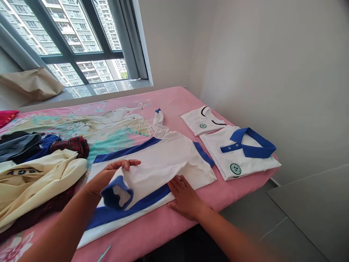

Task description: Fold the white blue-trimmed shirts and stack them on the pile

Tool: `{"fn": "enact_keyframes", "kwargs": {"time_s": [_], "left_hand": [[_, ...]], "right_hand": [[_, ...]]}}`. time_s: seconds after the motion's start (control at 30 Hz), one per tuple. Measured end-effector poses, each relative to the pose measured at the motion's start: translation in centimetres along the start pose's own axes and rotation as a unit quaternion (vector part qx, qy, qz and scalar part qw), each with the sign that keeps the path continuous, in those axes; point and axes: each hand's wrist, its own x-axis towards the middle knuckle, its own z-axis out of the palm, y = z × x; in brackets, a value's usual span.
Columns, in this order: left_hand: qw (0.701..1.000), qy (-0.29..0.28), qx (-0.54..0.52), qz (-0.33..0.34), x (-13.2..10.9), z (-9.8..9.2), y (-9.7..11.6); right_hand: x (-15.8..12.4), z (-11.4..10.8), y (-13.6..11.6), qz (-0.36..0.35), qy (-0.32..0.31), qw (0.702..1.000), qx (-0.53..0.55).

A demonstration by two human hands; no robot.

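A white long-sleeved shirt (152,160) with blue bands lies spread on the bed. My left hand (120,168) grips one of its sleeves behind the blue cuff (117,193), and the sleeve lies across the shirt's body. The cuff's opening faces me. My right hand (187,196) lies flat on the shirt's near edge, fingers stretched out, the tips by the sleeve's fold. At the far side, the other sleeve (159,123) points away toward the window.
A folded white polo shirt (218,160) with a blue collar and a folded white top (201,122) lie to the right. Piled clothes (43,174) sit at left on the pink bedsheet (174,96). A wall (245,65) stands beyond the bed's right edge.
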Motion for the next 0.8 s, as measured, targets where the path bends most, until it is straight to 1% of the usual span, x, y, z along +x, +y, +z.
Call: {"fn": "enact_keyframes", "kwargs": {"time_s": [0.03,0.07,0.1,0.17,0.23,0.33,0.4,0.5,0.63,0.7,0.73,0.8], "left_hand": [[0.997,0.07,0.01,-0.037,-1.0,-1.9,-1.9],[0.987,0.15,0.023,-0.059,-2.0,-3.6,-3.6],[0.977,0.197,0.033,-0.068,-3.1,-5.1,-5.2],[0.961,0.258,0.076,-0.061,-5.6,-7.3,-7.8],[0.942,0.291,0.163,-0.043,-8.1,-8.5,-9.5],[0.894,0.308,0.325,-0.022,-11.2,-8.7,-10.8],[0.867,0.301,0.397,-0.027,-12.2,-8.2,-11.1],[0.839,0.311,0.441,-0.072,-12.1,-7.2,-11.2],[0.801,0.357,0.469,-0.107,-10.9,-6.0,-10.8],[0.791,0.361,0.479,-0.12,-10.7,-5.8,-10.8],[0.793,0.356,0.479,-0.124,-10.8,-5.8,-10.9],[0.81,0.346,0.46,-0.115,-11.2,-5.9,-11.4]], "right_hand": [[0.1,0.1,-0.1,0.007,-0.005,1.0,-0.006],[0.1,0.1,-0.3,0.015,-0.013,1.0,-0.013],[0.2,0.2,-0.4,0.023,-0.021,0.999,-0.019],[0.3,0.5,-0.6,0.035,-0.034,0.998,-0.032],[0.3,0.7,-0.9,0.041,-0.041,0.997,-0.044],[0.1,1.1,-1.1,0.047,-0.046,0.996,-0.065],[0.0,1.3,-1.2,0.049,-0.047,0.995,-0.076],[-0.1,1.4,-1.3,0.05,-0.048,0.994,-0.086],[0.0,1.1,-1.5,0.053,-0.054,0.993,-0.089],[0.0,1.1,-1.6,0.055,-0.052,0.993,-0.085],[0.0,1.1,-1.6,0.055,-0.051,0.994,-0.083],[-0.1,1.2,-1.6,0.056,-0.048,0.994,-0.081]]}}
